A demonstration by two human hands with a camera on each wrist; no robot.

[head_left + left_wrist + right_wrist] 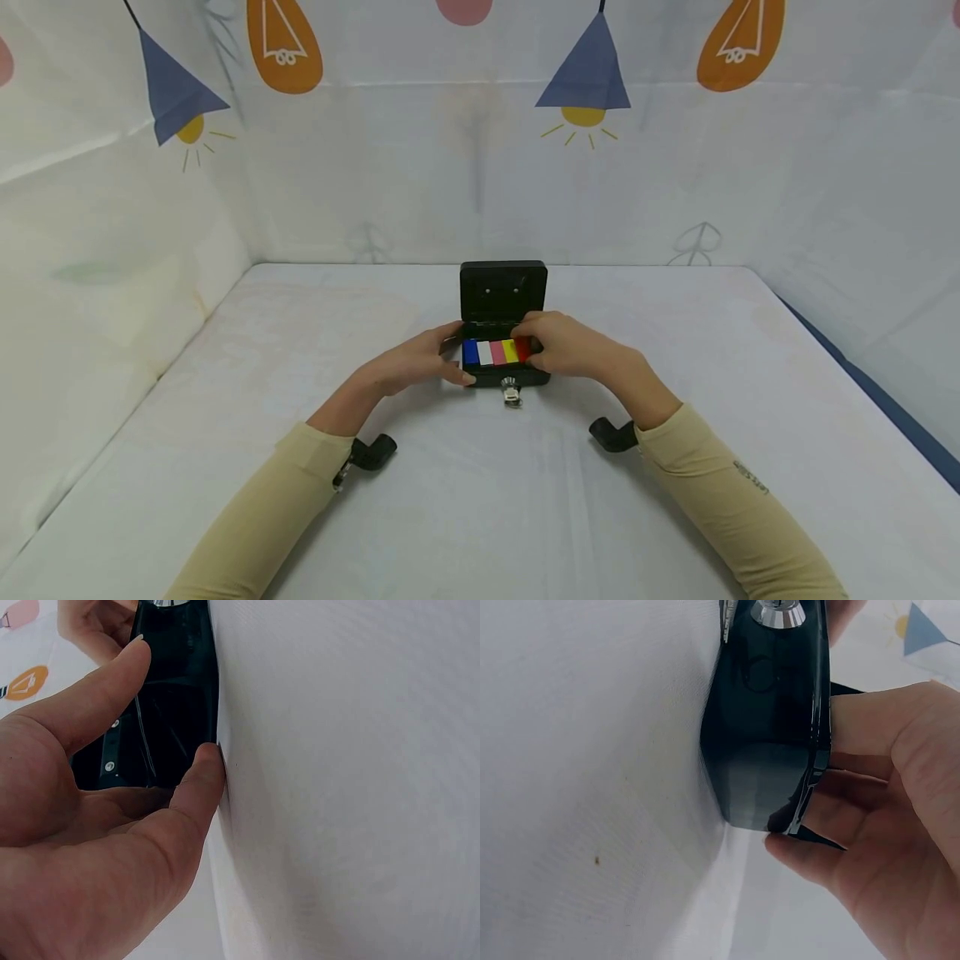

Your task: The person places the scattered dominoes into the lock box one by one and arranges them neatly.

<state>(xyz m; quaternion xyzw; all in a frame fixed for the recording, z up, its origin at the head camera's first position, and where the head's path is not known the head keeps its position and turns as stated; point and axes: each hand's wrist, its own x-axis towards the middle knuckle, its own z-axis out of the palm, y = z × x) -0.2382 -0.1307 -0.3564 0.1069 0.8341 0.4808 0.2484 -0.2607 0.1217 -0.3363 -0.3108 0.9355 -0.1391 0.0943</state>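
A small black cash box (491, 377) stands on the white table with its lid (502, 287) raised. In it lies a row of flat coloured blocks: blue (470, 352), white (485, 353), pink (497, 352), yellow (510, 351) and red (522, 347). My left hand (416, 360) holds the box's left end, thumb at the front corner and fingers towards the back. At the right end, my right hand (573, 346) reaches over the rim and pinches the red block between thumb and fingers. In the right wrist view, one finger (802, 855) rests outside the box corner.
A silver lock with a key (512, 393) juts from the box front. White cloth (480, 183) printed with lamps and bulbs hangs behind the table (480, 508). Below each sleeve cuff shows a black wrist piece (375, 452).
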